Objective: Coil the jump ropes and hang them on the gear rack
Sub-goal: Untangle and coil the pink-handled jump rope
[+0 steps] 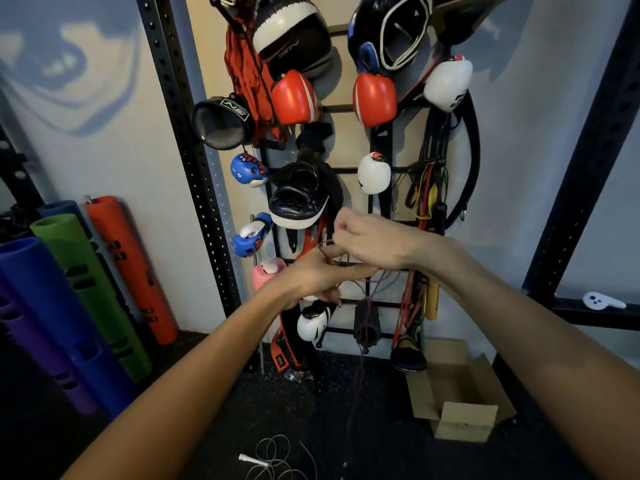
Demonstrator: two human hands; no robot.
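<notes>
A thin dark jump rope hangs from my hands in front of the black wire gear rack. My left hand grips several loops of it, with a dark handle dangling below at about knee height. My right hand is just above and to the right, fingers curled and pinching a strand of the same rope. A second, white jump rope with a white handle lies loosely tangled on the dark floor at the bottom of the view.
The rack is crowded with boxing gloves, headgear, pads and resistance bands. Perforated black uprights flank it. Coloured foam rollers lean at the left. An open cardboard box sits on the floor at the right.
</notes>
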